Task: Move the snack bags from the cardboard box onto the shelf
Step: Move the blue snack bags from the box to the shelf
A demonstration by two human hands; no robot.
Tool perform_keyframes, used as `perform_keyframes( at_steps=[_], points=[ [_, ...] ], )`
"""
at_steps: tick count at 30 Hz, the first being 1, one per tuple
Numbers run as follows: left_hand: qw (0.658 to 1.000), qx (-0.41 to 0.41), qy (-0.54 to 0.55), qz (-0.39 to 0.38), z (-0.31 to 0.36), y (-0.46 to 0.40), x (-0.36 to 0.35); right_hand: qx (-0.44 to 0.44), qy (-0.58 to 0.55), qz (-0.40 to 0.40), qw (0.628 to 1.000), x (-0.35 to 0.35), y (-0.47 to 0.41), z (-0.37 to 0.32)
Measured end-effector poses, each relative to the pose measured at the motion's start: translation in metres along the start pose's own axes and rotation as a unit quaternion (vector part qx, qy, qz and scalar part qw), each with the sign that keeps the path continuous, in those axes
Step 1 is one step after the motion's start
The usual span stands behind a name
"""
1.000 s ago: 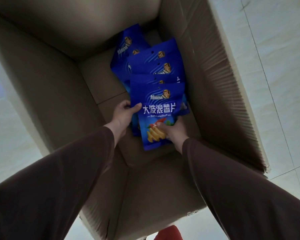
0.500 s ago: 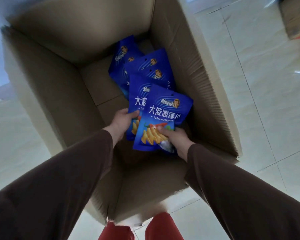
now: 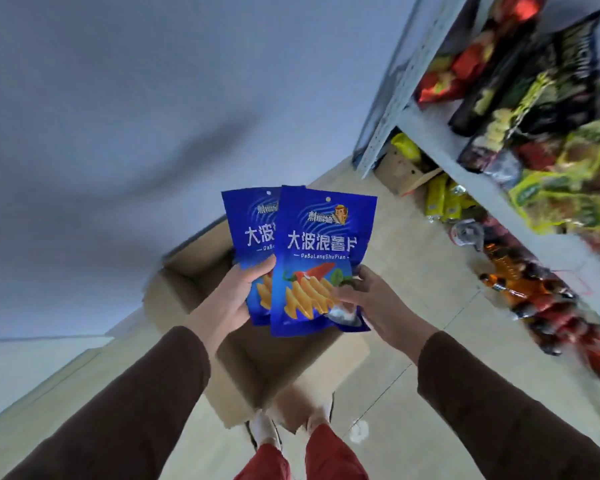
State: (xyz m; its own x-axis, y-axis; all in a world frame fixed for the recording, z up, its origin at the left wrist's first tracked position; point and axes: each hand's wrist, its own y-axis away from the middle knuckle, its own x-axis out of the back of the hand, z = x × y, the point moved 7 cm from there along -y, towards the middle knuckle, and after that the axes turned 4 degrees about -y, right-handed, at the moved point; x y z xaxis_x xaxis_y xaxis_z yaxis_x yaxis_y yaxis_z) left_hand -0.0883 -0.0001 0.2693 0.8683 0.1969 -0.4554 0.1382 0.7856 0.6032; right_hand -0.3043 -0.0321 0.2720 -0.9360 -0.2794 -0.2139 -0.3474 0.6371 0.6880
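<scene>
Two blue potato-chip bags are held upright above the open cardboard box [image 3: 257,362], clear of its rim. The left hand [image 3: 238,299] grips the rear bag [image 3: 248,230] by its lower part, thumb across the front; the right hand [image 3: 371,303] pinches the front bag [image 3: 321,258] at its lower right edge. The front bag overlaps the rear one. The metal shelf [image 3: 430,129], crowded with blurred snack packs, stands to the right, with bare tiled floor [image 3: 413,427] between it and the box.

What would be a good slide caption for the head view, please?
Left hand and right hand each hold a blue snack bag above the cardboard box.
</scene>
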Motion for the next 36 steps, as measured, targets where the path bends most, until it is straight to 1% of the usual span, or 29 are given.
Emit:
perform_keyframes(
  at_steps=[1, 3, 6, 10, 12, 13, 14, 17, 19, 20, 22, 26, 29, 33, 36],
  points=[
    [1.000, -0.010, -0.018, -0.014, 0.020, 0.014, -0.029, 0.031, -0.009, 0.018, 0.999, 0.008, 0.030, -0.028],
    [0.998, -0.032, -0.056, -0.017, 0.054, 0.040, -0.085, 0.084, -0.040, 0.061, 0.994, 0.029, 0.090, -0.075],
    [0.991, -0.070, -0.100, -0.047, 0.087, 0.071, -0.175, 0.143, -0.105, 0.112, 0.978, 0.073, 0.172, -0.122],
    [0.984, -0.086, -0.127, -0.087, 0.092, 0.089, -0.287, 0.217, -0.122, 0.188, 0.950, 0.142, 0.261, -0.154],
    [0.975, -0.099, -0.155, -0.123, 0.080, 0.097, -0.353, 0.239, -0.130, 0.248, 0.930, 0.189, 0.307, -0.157],
    [0.971, -0.108, -0.165, -0.134, 0.072, 0.101, -0.387, 0.247, -0.151, 0.264, 0.920, 0.217, 0.327, -0.156],
    [0.969, -0.116, -0.171, -0.138, 0.062, 0.103, -0.421, 0.254, -0.175, 0.261, 0.915, 0.245, 0.346, -0.153],
    [0.963, -0.130, -0.185, -0.146, 0.025, 0.103, -0.516, 0.262, -0.249, 0.192, 0.912, 0.321, 0.396, -0.143],
    [0.960, -0.131, -0.194, -0.152, -0.002, 0.102, -0.573, 0.253, -0.257, 0.168, 0.917, 0.366, 0.429, -0.135],
    [0.960, -0.129, -0.195, -0.153, -0.014, 0.102, -0.599, 0.252, -0.253, 0.171, 0.918, 0.386, 0.446, -0.132],
    [0.959, -0.121, -0.197, -0.161, -0.032, 0.101, -0.648, 0.250, -0.265, 0.192, 0.911, 0.429, 0.473, -0.128],
    [0.948, -0.124, -0.214, -0.201, -0.052, 0.092, -0.743, 0.227, -0.254, 0.280, 0.897, 0.503, 0.516, -0.132],
    [0.940, -0.127, -0.225, -0.223, -0.058, 0.076, -0.804, 0.218, -0.245, 0.314, 0.891, 0.548, 0.539, -0.145],
    [0.930, -0.128, -0.246, -0.243, -0.059, 0.036, -0.873, 0.271, -0.193, 0.338, 0.880, 0.611, 0.563, -0.176],
    [0.916, -0.142, -0.267, -0.263, -0.053, 0.001, -0.930, 0.291, -0.186, 0.364, 0.865, 0.665, 0.569, -0.198]
  ],
)
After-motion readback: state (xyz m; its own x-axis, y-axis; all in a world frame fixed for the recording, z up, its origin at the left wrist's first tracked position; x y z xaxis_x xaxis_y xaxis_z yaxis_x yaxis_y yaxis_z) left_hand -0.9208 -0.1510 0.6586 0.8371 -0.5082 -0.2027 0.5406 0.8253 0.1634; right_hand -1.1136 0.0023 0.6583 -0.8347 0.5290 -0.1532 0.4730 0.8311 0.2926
